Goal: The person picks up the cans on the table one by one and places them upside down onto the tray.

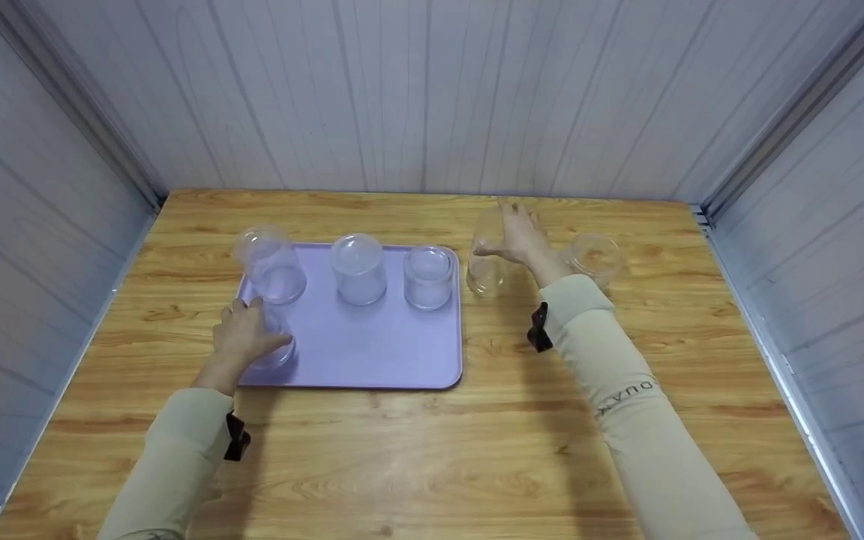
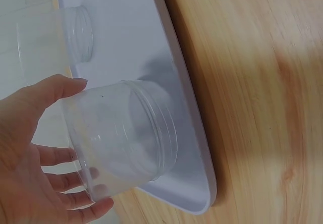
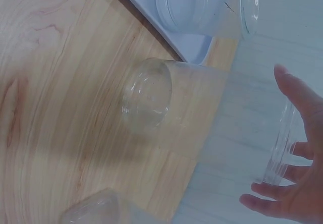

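A clear plastic jar (image 2: pixel 121 133) stands on the front left corner of the lilac tray (image 1: pixel 372 360), its ringed rim facing down. My left hand (image 1: pixel 244 334) grips it near its upper end, thumb on one side and fingers round the other. To the right of the tray, a taller clear jar (image 3: pixel 186 108) stands on the table. My right hand (image 1: pixel 522 236) holds its top, with the fingers curled about the ringed rim and the thumb on the opposite side; contact at the thumb is hard to make out.
Along the tray's back edge stand a tall clear jar (image 1: pixel 274 266) at left, another jar (image 1: pixel 358 270) in the middle and a shorter one (image 1: pixel 429 277) at right. One more clear jar (image 1: pixel 595 259) stands right of my right hand. Pale panel walls (image 1: pixel 402 97) enclose the wooden table (image 1: pixel 402 465).
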`<state>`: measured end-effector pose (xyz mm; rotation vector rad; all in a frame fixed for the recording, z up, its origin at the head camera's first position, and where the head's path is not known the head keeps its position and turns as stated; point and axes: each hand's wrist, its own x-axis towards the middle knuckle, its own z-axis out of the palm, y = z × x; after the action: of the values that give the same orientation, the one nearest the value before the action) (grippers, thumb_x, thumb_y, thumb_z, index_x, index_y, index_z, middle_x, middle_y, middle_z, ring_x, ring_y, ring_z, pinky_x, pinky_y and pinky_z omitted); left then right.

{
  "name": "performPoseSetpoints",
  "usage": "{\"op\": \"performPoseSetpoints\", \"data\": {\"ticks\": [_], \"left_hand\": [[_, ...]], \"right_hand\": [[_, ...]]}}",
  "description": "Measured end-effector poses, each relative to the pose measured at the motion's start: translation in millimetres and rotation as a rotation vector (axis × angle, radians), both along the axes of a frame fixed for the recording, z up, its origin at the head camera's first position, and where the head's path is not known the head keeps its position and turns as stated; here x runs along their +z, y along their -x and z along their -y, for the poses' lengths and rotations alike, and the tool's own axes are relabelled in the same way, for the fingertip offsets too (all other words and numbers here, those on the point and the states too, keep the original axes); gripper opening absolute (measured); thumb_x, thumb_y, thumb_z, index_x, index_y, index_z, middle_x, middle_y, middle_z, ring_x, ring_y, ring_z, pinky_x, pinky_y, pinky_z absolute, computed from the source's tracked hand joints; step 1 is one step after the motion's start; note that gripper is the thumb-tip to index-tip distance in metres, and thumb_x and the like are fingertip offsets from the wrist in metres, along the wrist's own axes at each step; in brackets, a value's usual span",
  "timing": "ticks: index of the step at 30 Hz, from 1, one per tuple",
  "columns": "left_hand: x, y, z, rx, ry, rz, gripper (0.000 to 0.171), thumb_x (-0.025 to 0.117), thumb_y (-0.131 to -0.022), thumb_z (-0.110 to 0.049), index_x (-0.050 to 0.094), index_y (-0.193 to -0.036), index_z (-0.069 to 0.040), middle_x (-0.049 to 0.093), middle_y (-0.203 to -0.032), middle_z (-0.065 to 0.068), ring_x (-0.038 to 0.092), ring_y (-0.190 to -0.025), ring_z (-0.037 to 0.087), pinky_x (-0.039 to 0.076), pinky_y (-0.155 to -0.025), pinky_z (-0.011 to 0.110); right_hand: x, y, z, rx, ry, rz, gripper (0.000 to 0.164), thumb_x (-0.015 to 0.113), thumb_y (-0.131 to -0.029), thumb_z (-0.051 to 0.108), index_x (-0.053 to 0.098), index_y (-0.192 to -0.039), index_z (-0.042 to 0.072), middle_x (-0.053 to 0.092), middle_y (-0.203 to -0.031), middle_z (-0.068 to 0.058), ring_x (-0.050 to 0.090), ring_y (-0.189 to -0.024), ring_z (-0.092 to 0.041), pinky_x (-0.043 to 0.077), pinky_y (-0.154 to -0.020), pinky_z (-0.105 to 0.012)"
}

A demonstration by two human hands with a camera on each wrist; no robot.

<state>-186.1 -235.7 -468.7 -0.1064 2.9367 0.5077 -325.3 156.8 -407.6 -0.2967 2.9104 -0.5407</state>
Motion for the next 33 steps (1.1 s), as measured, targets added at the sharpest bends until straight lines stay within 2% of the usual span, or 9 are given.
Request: {"op": "performPoseSetpoints", "data": {"ticks": [5,9,15,22,28,33], "left_hand": [[-2.6,-0.5,3.8,-0.008,-0.021,0.007,0.079,0.067,-0.071,-0.035,0.034,-0.122,0.015,0.034,-0.115,0.041,0.034,-0.102,0.053,0.034,-0.078,0.062],[-4.4,-0.9,6.6,-0.001,-0.046,0.027,0.082,0.067,-0.071,-0.034,0.03,-0.126,0.014,0.031,-0.116,0.041,0.032,-0.104,0.053,0.032,-0.08,0.064],[-7.0,-1.4,7.8,0.01,-0.055,0.03,0.085,0.068,-0.071,-0.034,0.028,-0.129,0.014,0.029,-0.118,0.041,0.031,-0.106,0.053,0.031,-0.081,0.064],[-9.2,0.6,8.7,0.02,-0.04,0.02,0.09,0.068,-0.071,-0.038,0.024,-0.13,0.014,0.028,-0.119,0.041,0.029,-0.107,0.053,0.028,-0.083,0.064],[-3.6,0.3,8.0,0.034,-0.037,-0.012,0.094,0.066,-0.071,-0.043,0.024,-0.126,0.02,0.028,-0.12,0.041,0.027,-0.11,0.052,0.025,-0.085,0.065],[6.3,-1.6,5.2,0.039,-0.072,-0.092,0.089,0.066,-0.072,-0.041,0.028,-0.124,0.021,0.031,-0.119,0.04,0.03,-0.109,0.05,0.027,-0.084,0.063]], "right_hand": [[-0.2,0.0,-0.5,0.043,-0.017,-0.024,0.104,0.07,-0.07,0.044,0.009,-0.14,-0.002,0.018,-0.137,-0.031,0.021,-0.123,-0.047,0.019,-0.1,-0.052],[-0.1,0.1,-0.5,0.047,-0.025,-0.022,0.104,0.07,-0.07,0.046,0.01,-0.14,-0.002,0.019,-0.137,-0.031,0.023,-0.121,-0.048,0.024,-0.099,-0.052],[-0.8,-0.3,-3.5,0.024,-0.02,-0.023,0.101,0.07,-0.069,0.045,0.014,-0.139,-0.002,0.021,-0.136,-0.029,0.025,-0.121,-0.047,0.027,-0.096,-0.052],[1.6,-2.5,-9.9,-0.006,0.01,-0.065,0.099,0.07,-0.07,0.045,0.016,-0.139,-0.001,0.021,-0.136,-0.028,0.024,-0.123,-0.044,0.027,-0.098,-0.05],[4.4,-8.0,-15.7,-0.057,0.075,-0.039,0.099,0.068,-0.071,0.047,0.013,-0.141,0.005,0.011,-0.142,-0.026,0.018,-0.126,-0.042,0.024,-0.097,-0.055],[7.1,-13.1,-20.4,-0.073,0.123,-0.101,0.098,0.07,-0.069,0.047,0.017,-0.141,0.006,0.015,-0.141,-0.023,0.02,-0.126,-0.041,0.028,-0.094,-0.056]]}}
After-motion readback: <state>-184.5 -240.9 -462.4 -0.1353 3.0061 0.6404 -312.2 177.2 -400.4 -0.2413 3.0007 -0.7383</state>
